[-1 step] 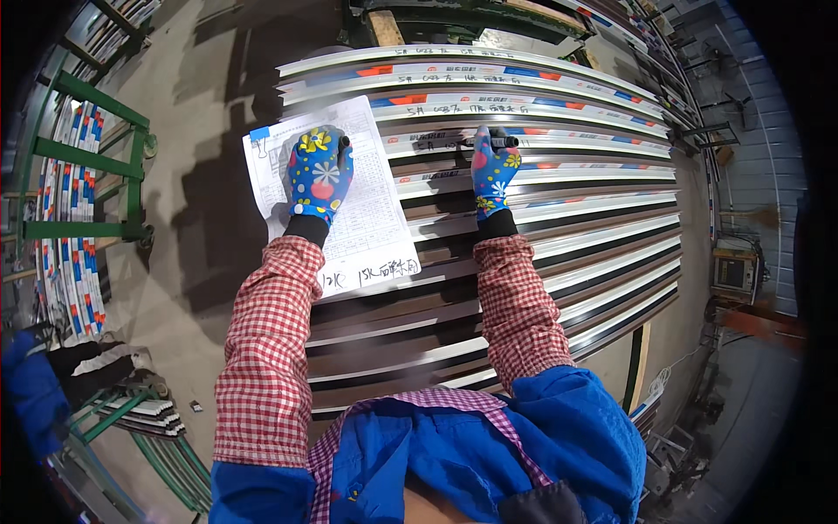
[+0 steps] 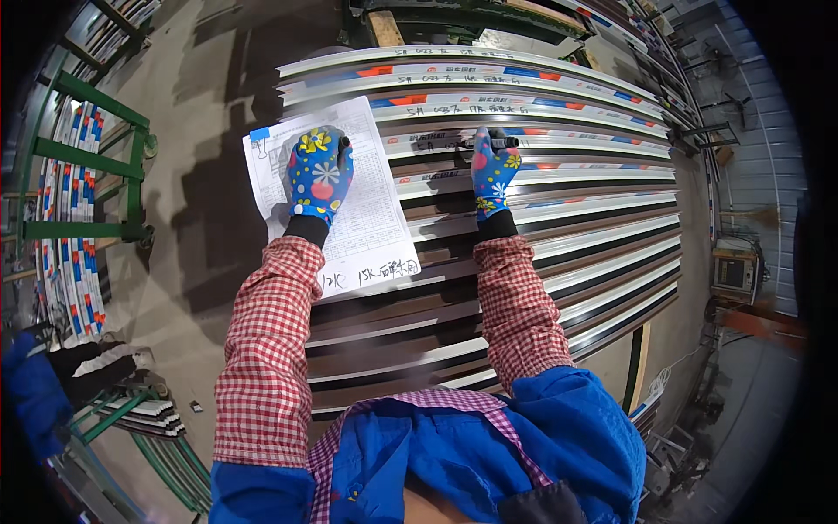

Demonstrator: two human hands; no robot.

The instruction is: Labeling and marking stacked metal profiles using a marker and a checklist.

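My right hand [image 2: 495, 170], in a blue flowered glove, is closed around a black marker [image 2: 504, 142]. Its writing tip is hard to make out, close to handwriting on the film of a long profile strip [image 2: 436, 142]. Over a printed sheet of paper [image 2: 371, 210] lies my left hand [image 2: 320, 172], gloved alike, its fingers curled. A small black piece [image 2: 345, 141], perhaps the marker's cap, pokes out beside its fingertips. The sheet carries a table, large handwriting along its lower edge and a blue tab with a clip at one corner.
Several white and brown profile strips [image 2: 602, 205] lie side by side under my hands, some marked by hand. At left stands a green metal rack [image 2: 87, 157] with more strips. A person's blue sleeve [image 2: 35, 384] shows at the left edge. A box-like machine [image 2: 735, 272] sits at right.
Both my hands, the marker and the sheet stay in place. At the left edge the person in blue has shifted very slightly.
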